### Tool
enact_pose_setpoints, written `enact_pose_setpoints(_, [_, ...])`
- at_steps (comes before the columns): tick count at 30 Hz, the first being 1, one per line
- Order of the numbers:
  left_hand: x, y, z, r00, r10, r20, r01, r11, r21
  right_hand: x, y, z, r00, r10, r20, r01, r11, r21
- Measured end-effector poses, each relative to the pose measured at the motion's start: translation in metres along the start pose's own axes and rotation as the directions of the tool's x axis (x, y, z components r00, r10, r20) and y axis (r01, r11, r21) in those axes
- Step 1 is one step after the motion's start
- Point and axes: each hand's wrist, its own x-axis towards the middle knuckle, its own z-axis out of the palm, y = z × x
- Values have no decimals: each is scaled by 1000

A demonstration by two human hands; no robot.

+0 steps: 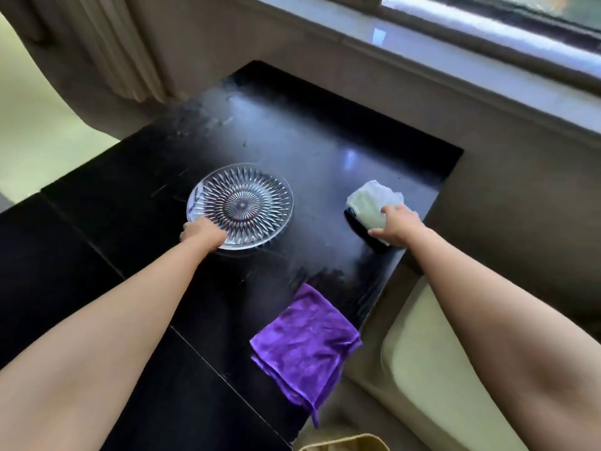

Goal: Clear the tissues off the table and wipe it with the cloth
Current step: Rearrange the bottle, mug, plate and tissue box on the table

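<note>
Here no writing shows on the tissues (374,203), cloth (305,343).

Purple cloth (305,343), black table (97,255), clear starburst-cut plate (257,203), pale-green-and-white tissues (374,203).

Tabletop (292,151): black, glossy, reflecting window light; I see dull smears and dusty streaks toward far end. Plate (240,205): clear cut glass, faceted starburst pattern, sparkling. Cloth (305,343): purple, soft fuzzy microfibre look, matt, creased. Tissues (374,203): pale crumpled wad, matt, thin paper look; I can't tell more. Cushion (432,379) beside tabletop: pale yellow-green, smooth, slight sheen.
</note>
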Motion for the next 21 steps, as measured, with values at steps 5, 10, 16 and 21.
enact_pose_setpoints(5, [35, -15, 24, 976, -211, 61, 201, 745, -637, 25, -3, 37, 994, 53, -94, -50, 998, 37])
enact_pose_setpoints(10, [49, -21, 32, 972, -169, 164, 227, 490, -842, 33, -9, 50, 962, 92, -257, -77, 995, 68])
enact_pose_setpoints(16, [38, -18, 32, 970, -120, 212, 242, 359, -901, 27, -8, 51, 910, 95, -404, -43, 990, 136])
enact_pose_setpoints(21, [17, -37, 28, 975, -170, 143, 188, 289, -939, 8, -27, 44, 873, 8, -488, 125, 963, 239])
